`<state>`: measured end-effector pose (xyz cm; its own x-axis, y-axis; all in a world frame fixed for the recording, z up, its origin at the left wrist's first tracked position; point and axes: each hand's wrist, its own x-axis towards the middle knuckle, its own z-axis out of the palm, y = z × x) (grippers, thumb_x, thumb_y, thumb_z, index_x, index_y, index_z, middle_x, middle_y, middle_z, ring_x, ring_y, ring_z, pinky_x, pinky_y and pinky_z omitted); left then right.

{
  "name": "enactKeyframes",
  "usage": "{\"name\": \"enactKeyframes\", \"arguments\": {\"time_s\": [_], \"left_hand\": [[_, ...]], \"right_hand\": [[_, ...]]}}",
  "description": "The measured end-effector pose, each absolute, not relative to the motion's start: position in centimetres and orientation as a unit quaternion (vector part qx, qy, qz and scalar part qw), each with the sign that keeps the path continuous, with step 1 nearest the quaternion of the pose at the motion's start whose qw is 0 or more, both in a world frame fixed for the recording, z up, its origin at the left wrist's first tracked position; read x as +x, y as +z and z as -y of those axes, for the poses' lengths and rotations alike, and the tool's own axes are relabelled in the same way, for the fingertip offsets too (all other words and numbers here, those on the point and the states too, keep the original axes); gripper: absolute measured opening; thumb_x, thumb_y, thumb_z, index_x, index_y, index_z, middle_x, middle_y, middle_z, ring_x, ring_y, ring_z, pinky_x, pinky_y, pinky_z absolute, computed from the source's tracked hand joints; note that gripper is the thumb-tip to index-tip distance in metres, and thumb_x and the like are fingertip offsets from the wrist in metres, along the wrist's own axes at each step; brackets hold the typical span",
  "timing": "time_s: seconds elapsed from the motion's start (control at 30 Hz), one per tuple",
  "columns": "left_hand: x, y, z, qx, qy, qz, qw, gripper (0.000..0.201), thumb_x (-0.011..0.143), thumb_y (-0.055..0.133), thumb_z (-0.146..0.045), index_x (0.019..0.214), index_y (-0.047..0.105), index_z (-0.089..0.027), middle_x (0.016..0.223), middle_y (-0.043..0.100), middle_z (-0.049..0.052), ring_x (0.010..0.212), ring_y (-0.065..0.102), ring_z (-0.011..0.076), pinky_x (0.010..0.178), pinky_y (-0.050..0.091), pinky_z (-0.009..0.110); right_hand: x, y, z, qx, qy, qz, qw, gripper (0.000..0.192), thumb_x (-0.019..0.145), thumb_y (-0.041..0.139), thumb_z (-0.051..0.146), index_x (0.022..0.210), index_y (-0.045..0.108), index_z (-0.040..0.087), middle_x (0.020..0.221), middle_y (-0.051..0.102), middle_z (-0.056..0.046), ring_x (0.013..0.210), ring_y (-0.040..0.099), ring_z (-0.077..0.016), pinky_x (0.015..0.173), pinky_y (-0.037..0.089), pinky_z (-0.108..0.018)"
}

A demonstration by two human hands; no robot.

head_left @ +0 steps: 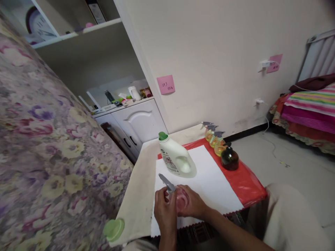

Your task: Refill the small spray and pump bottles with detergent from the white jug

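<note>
I hold the small clear pink spray bottle (181, 200) near the worktop's front edge: right hand (193, 204) wrapped round its body, left hand (163, 209) pinching its grey trigger head (167, 183). Risk: twisting tilts it, spilling onto the white paper sheet (214, 181).

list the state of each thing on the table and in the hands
pink spray bottle: held in both hands, grey spray head fitted
left hand: gripping at the spray head
right hand: wrapped around the bottle
detergent jug: upright, green cap on
dark round bottle: upright, capped
</note>
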<state>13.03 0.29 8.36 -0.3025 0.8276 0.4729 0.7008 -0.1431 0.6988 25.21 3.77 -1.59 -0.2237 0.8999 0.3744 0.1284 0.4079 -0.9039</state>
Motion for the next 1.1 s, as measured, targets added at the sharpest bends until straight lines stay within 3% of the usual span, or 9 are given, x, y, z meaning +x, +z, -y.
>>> {"name": "enactKeyframes", "arguments": {"time_s": [0.33,0.47,0.6,0.83,0.97,1.1], "left_hand": [[12.7,8.3,-0.8,0.593,0.478,-0.645,0.065,0.042,0.073,0.063,-0.056,0.094,0.065,-0.020,0.073,0.056,-0.001,0.063,0.053,0.0175,0.062,0.044,0.029],[12.6,8.4,-0.7,0.606,0.494,-0.612,0.119,0.039,0.076,0.061,-0.056,0.091,0.067,-0.020,0.072,0.056,-0.001,0.063,0.054,0.0174,0.062,0.045,0.029],[12.6,8.5,-0.7,0.591,0.496,-0.628,0.106,0.043,0.070,0.069,-0.054,0.096,0.066,-0.020,0.073,0.056,-0.001,0.062,0.053,0.0172,0.063,0.045,0.030],[12.8,8.5,-0.5,0.600,0.499,-0.611,0.134,0.032,0.076,0.064,-0.048,0.091,0.066,-0.020,0.074,0.055,-0.001,0.064,0.053,0.0162,0.063,0.044,0.028],[12.9,8.5,-0.7,0.577,0.514,-0.624,0.113,0.039,0.070,0.071,-0.049,0.095,0.065,-0.020,0.078,0.056,-0.001,0.065,0.053,0.0164,0.064,0.044,0.029],[12.9,8.6,-0.8,0.575,0.527,-0.614,0.123,0.032,0.071,0.070,-0.048,0.085,0.065,-0.019,0.075,0.054,-0.002,0.064,0.052,0.0156,0.063,0.044,0.028]], "right_hand": [[25.4,-0.7,-3.8,-0.383,0.389,0.681,0.489,0.097,0.044,0.088,0.035,0.130,0.044,0.030,0.125,0.058,-0.004,0.114,0.057,-0.0289,0.100,0.046,-0.043],[25.4,-0.4,-3.7,-0.386,0.389,0.680,0.488,0.097,0.042,0.089,0.028,0.129,0.045,0.029,0.123,0.059,-0.005,0.113,0.058,-0.0292,0.099,0.047,-0.043],[25.3,-0.6,-3.8,-0.383,0.389,0.680,0.490,0.097,0.042,0.088,0.032,0.129,0.045,0.029,0.124,0.059,-0.006,0.114,0.058,-0.0303,0.099,0.046,-0.045],[25.2,-1.2,-3.8,-0.377,0.390,0.683,0.490,0.097,0.044,0.087,0.031,0.130,0.044,0.029,0.124,0.058,-0.006,0.113,0.057,-0.0296,0.099,0.046,-0.045],[25.2,-1.1,-3.8,-0.374,0.391,0.682,0.492,0.096,0.046,0.087,0.032,0.131,0.043,0.030,0.124,0.058,-0.005,0.113,0.057,-0.0286,0.098,0.046,-0.043],[25.3,-0.9,-3.7,-0.374,0.391,0.683,0.491,0.097,0.044,0.088,0.033,0.131,0.043,0.028,0.123,0.058,-0.006,0.113,0.058,-0.0288,0.099,0.046,-0.043]]}}
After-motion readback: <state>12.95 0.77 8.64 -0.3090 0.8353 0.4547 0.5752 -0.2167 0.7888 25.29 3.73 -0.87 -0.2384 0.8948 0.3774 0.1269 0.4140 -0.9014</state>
